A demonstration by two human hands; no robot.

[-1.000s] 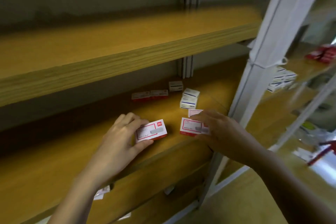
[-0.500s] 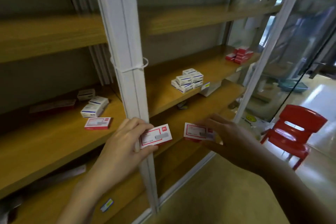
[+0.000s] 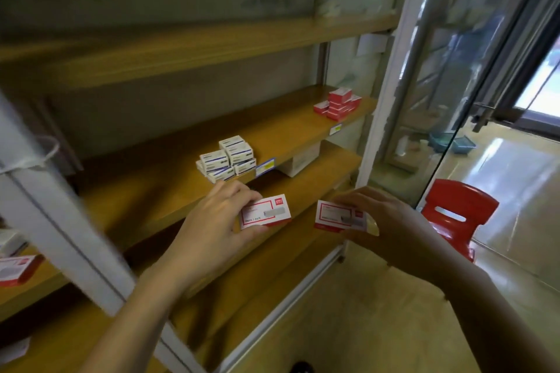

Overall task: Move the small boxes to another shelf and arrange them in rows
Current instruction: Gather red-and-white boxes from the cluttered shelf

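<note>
Little here can be read. The left box [image 3: 265, 210], held in the left hand [image 3: 218, 221], has a small red logo patch with white letters in its far right corner, too blurred to spell out. A line of small print along its near left edge seems to end in "24/6".

The right box [image 3: 339, 216], pinched in the right hand [image 3: 385, 221], shows a similar red patch at its right end, also unreadable.

Two blue-and-yellow shelf tags [image 3: 266, 166] [image 3: 335, 129] sit on the shelf's front edge, their print too small to read. The lettering on the stacked blue-and-white boxes [image 3: 227, 157] is just as blurred.
</note>
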